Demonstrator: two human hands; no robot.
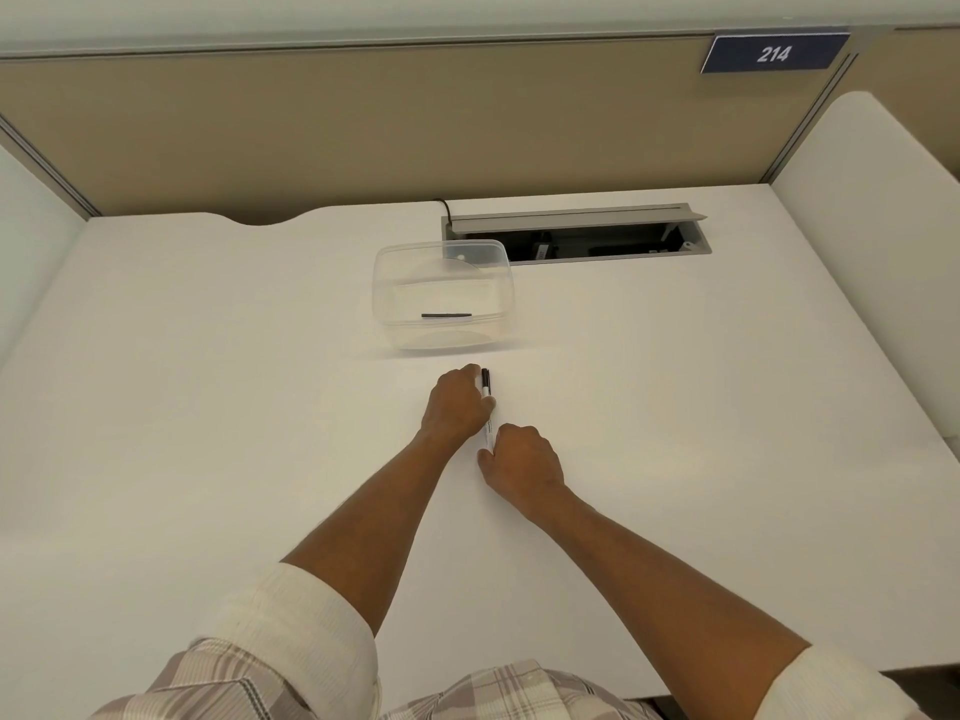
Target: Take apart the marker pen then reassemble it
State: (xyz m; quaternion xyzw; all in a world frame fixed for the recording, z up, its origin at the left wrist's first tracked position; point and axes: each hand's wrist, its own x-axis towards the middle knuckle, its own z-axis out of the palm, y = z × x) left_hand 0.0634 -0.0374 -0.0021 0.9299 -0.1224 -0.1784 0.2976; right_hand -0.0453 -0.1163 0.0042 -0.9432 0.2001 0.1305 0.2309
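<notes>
A white marker pen (487,402) with a black cap at its far end lies lengthwise in front of me on the white desk (208,407). My left hand (456,405) grips its far half just below the cap. My right hand (524,462) is closed around its near end. The middle of the barrel shows between the two hands; the rest is hidden by fingers. A thin black stick-like part (447,315) lies inside a clear plastic container (395,304) just beyond the hands.
An open cable tray (576,236) with a raised grey lid is sunk into the desk behind the container. Beige partition walls stand at the back, white side panels left and right. A blue sign reads 214 (774,54).
</notes>
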